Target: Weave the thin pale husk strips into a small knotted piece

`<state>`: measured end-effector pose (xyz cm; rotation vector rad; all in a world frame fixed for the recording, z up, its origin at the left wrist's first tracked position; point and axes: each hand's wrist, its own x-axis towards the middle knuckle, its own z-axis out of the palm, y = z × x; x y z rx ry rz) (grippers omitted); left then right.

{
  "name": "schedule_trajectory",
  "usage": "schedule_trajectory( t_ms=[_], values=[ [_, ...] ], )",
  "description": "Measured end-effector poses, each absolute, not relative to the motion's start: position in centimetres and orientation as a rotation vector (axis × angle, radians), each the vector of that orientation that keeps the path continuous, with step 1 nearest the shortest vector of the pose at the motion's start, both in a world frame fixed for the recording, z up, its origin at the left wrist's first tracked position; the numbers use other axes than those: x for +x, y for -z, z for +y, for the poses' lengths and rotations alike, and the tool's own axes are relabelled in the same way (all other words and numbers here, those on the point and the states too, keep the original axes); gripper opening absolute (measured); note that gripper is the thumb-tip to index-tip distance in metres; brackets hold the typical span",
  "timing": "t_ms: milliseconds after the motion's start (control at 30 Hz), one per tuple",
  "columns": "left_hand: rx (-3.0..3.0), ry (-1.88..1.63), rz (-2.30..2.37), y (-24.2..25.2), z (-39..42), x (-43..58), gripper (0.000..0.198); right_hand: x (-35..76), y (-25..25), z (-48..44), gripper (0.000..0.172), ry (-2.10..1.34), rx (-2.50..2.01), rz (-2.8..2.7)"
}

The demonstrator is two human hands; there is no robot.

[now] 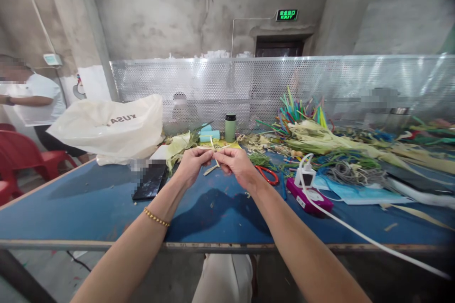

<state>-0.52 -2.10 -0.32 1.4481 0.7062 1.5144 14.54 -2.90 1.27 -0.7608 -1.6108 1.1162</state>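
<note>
My left hand (192,164) and my right hand (235,163) meet above the middle of the blue table, fingertips almost touching. Both are closed in a pinch on a thin, pale strip of corn husk (211,170), whose ends stick out above and below the fingers. Most of its middle is hidden by my fingers. Behind my left hand lie wider pale-green husks (179,146). A red-handled tool (268,175), which looks like scissors, rests just right of my right hand. A green bottle (230,129) with a black lid stands upright beyond them.
Left are a white plastic bag (106,128) and a dark flat device (151,187). On the right lie a husk pile (316,137), grey cord (344,173), a blue face mask (366,194) and a purple power strip (309,199) with a white cable. A person (39,94) stands far left.
</note>
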Motion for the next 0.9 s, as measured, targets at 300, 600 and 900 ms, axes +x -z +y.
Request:
schedule_trajectory(
  t_ms=[300, 600, 900],
  values=[
    [1.361, -1.674, 0.831, 0.5, -3.0, 1.0, 0.027, 13.7, -0.6, -2.3, 0.023, -0.719, -0.897, -1.666],
    [1.28, -1.724, 0.801, 0.8, -3.1, 1.5, 0.031, 13.4, -0.4, -1.9, 0.019, -0.435, -0.962, -1.803],
    [1.248, -1.676, 0.637, 0.7, -2.6, 1.0, 0.027, 13.5, -0.4, -2.4, 0.027, -0.645, -0.908, -1.742]
  ],
)
